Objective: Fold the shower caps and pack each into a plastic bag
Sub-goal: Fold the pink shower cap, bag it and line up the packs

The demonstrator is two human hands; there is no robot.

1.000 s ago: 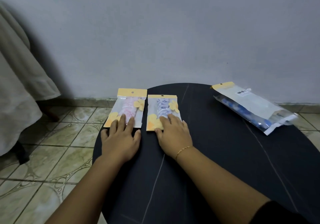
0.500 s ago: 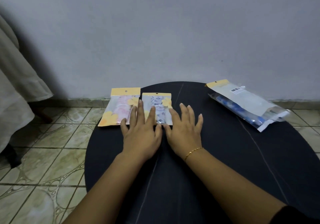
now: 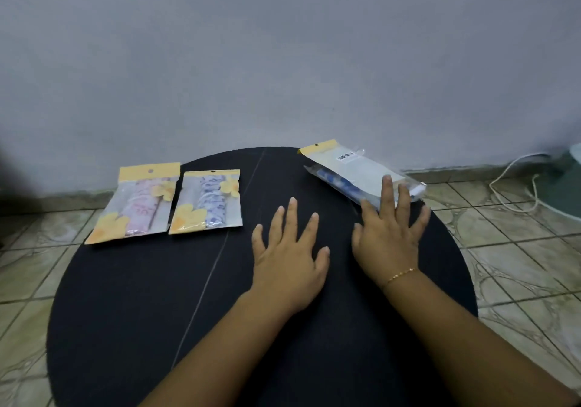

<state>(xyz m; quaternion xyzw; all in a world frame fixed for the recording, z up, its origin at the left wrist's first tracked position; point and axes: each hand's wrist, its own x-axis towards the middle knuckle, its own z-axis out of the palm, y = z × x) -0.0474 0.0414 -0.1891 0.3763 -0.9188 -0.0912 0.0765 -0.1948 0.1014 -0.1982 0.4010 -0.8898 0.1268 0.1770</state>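
Two packed bags lie side by side at the left rear of the round black table point(image 3: 157, 312): a bag with a pink-patterned shower cap point(image 3: 138, 202) and a bag with a blue-patterned shower cap point(image 3: 209, 201), both with yellow headers. A third plastic bag point(image 3: 352, 168) with a blue cap inside lies at the right rear, label side up. My left hand point(image 3: 287, 260) rests flat on the table's middle, fingers spread, holding nothing. My right hand point(image 3: 388, 237) has its fingers spread, with the fingertips over the near end of the third bag.
The grey wall stands close behind the table. Tiled floor point(image 3: 518, 249) surrounds the table. A white cable point(image 3: 515, 183) runs along the floor at the right, near a dark object at the frame edge.
Both hands left the two packed bags and moved right. My right hand now reaches the third bag; my left hand lies on the table's middle. The view shifted right.
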